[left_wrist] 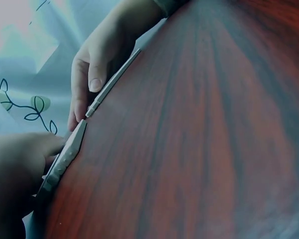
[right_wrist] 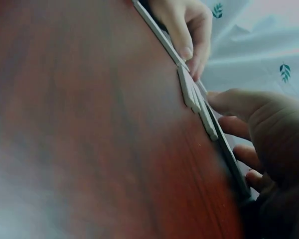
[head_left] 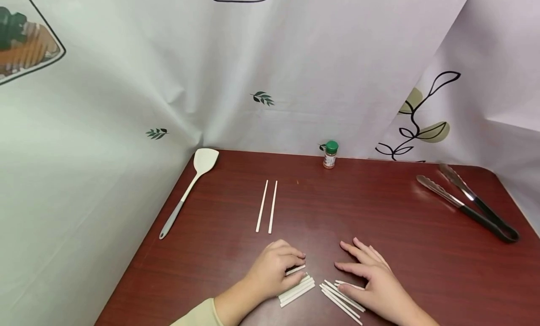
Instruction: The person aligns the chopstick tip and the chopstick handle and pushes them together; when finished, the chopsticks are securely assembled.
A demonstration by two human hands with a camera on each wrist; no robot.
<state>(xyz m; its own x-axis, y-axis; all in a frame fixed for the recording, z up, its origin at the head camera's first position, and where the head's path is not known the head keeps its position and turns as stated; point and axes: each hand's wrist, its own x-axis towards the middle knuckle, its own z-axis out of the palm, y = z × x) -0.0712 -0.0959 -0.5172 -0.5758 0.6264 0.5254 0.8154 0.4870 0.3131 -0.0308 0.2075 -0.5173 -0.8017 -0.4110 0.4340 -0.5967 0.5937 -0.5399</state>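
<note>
Near the front of the table, my left hand [head_left: 276, 267] curls over a row of white chopsticks [head_left: 297, 293], one of them between its thumb and fingers. The palm hides their far ends. To the right, my right hand [head_left: 375, 284] spreads its fingers over a second, fanned group of white chopsticks [head_left: 341, 301], its thumb touching them. Both groups lie on the table, low and edge-on in the left wrist and right wrist views. Farther back, two chopsticks lie apart and nearly parallel: a left chopstick [head_left: 261, 206] and a right chopstick [head_left: 273, 207].
A white spatula [head_left: 204, 161] with a grey handle lies along the left table edge. A green-capped spice jar [head_left: 330, 155] stands at the back. Black-handled metal tongs [head_left: 468, 204] lie spread at the right. A printed cloth [head_left: 316, 72] hangs behind the brown table [head_left: 358, 199].
</note>
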